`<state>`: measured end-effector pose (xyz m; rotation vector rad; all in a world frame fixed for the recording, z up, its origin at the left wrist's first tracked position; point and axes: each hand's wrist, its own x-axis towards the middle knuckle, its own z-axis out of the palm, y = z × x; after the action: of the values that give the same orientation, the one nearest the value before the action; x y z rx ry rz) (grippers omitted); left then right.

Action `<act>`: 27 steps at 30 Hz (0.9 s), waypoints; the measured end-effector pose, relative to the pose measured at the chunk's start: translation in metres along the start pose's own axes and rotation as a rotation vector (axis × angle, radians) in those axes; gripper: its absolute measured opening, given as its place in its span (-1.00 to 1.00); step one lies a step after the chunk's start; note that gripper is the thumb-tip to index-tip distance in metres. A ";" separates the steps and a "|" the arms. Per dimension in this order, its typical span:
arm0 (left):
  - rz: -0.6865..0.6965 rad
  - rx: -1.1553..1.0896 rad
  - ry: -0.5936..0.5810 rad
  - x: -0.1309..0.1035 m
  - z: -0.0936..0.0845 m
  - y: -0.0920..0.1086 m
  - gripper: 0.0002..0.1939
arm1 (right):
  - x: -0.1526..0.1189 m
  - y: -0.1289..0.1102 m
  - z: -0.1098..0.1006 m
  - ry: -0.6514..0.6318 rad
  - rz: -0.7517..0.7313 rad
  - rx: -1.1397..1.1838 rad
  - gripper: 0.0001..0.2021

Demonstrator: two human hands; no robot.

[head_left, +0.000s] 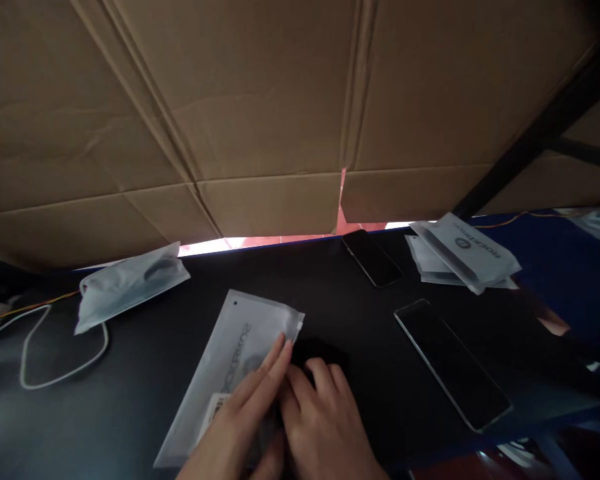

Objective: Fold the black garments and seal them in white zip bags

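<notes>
A frosted zip bag (227, 347) with dark lettering, a small dark dot and a white barcode label lies slanted on the black table (145, 373). My left hand (245, 407) rests on the bag's right part, its fingers stretched out and side by side toward the zip edge. Close against it, my right hand (320, 413) has its fingers bent at the bag's right edge, over something dark. What those fingers hold, if anything, is hidden. Under the two hands the lower right part of the bag cannot be seen.
A dark phone (373, 259) lies at the back, a larger one (453, 363) at the right. Frosted bags (467, 250) overlap at the back right; another filled bag (130, 287) lies at the left beside a white cable (63, 380). Cardboard (260, 100) stands behind the table.
</notes>
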<state>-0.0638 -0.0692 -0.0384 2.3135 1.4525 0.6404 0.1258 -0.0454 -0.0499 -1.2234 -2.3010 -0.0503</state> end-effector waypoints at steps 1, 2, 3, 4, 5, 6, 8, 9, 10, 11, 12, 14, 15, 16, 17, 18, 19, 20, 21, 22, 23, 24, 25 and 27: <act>-0.038 0.025 0.006 -0.001 -0.004 -0.005 -0.15 | -0.002 0.000 0.002 0.018 0.024 0.014 -0.78; -0.067 0.068 0.018 -0.002 -0.007 -0.012 -0.21 | -0.005 0.001 0.003 0.043 0.033 0.028 -0.76; -0.085 0.123 0.023 -0.002 -0.009 -0.021 -0.26 | -0.006 0.002 0.003 0.074 0.022 0.041 -0.74; -0.086 0.173 0.017 -0.003 -0.009 -0.029 -0.29 | -0.008 0.004 0.003 0.101 -0.012 0.054 -0.73; -0.072 0.212 -0.006 -0.003 -0.008 -0.036 -0.30 | -0.009 0.005 0.003 0.114 -0.065 0.065 -0.72; -0.057 0.236 -0.044 -0.004 -0.005 -0.042 -0.31 | -0.011 0.007 0.003 0.105 -0.129 0.075 -0.72; -0.030 0.233 -0.117 -0.003 0.001 -0.045 -0.31 | -0.013 0.010 0.003 0.048 -0.247 0.107 -0.74; -0.015 0.212 -0.138 -0.003 0.004 -0.043 -0.31 | -0.014 0.011 0.003 0.015 -0.298 0.127 -0.76; 0.001 0.188 -0.150 -0.001 0.006 -0.039 -0.32 | -0.014 0.013 0.004 -0.008 -0.341 0.145 -0.77; 0.016 0.164 -0.154 0.000 0.008 -0.034 -0.32 | -0.014 0.015 0.004 -0.019 -0.378 0.161 -0.77; 0.030 0.144 -0.150 0.001 0.008 -0.029 -0.33 | -0.014 0.016 0.004 -0.024 -0.409 0.174 -0.77; 0.043 0.113 -0.136 0.003 0.008 -0.020 -0.34 | -0.012 0.017 0.004 -0.036 -0.452 0.194 -0.76; 0.046 0.099 -0.125 0.004 0.007 -0.017 -0.34 | -0.011 0.016 0.005 -0.041 -0.454 0.204 -0.75; 0.047 0.083 -0.114 0.004 0.007 -0.014 -0.34 | -0.011 0.014 0.007 -0.028 -0.436 0.215 -0.73; 0.046 0.067 -0.101 0.004 0.007 -0.011 -0.34 | -0.011 0.010 0.010 0.011 -0.396 0.226 -0.71; 0.040 0.052 -0.091 0.004 0.007 -0.009 -0.34 | -0.012 0.004 0.015 0.070 -0.330 0.234 -0.67; 0.035 0.041 -0.074 0.004 0.009 -0.007 -0.33 | -0.014 -0.002 0.022 0.139 -0.239 0.236 -0.63; 0.023 0.036 -0.053 0.003 0.011 -0.005 -0.33 | -0.017 -0.009 0.029 0.208 -0.138 0.230 -0.60; 0.000 0.035 -0.033 0.003 0.013 -0.003 -0.33 | -0.020 -0.015 0.036 0.258 -0.035 0.218 -0.59; -0.029 0.039 -0.011 0.002 0.016 -0.002 -0.34 | -0.023 -0.020 0.042 0.280 0.048 0.203 -0.60; -0.051 0.043 0.006 0.001 0.018 -0.002 -0.34 | -0.025 -0.023 0.046 0.278 0.093 0.195 -0.62; -0.069 0.048 0.013 0.001 0.019 -0.002 -0.35 | -0.026 -0.023 0.048 0.252 0.083 0.200 -0.65; -0.079 0.053 0.007 0.000 0.019 -0.003 -0.35 | -0.027 -0.021 0.047 0.208 0.025 0.219 -0.69; -0.064 0.065 -0.034 0.000 0.018 -0.007 -0.35 | -0.026 -0.010 0.039 0.059 -0.178 0.295 -0.75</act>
<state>-0.0596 -0.0663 -0.0572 2.3047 1.5465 0.5416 0.1126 -0.0607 -0.0929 -0.8573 -2.2621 0.1807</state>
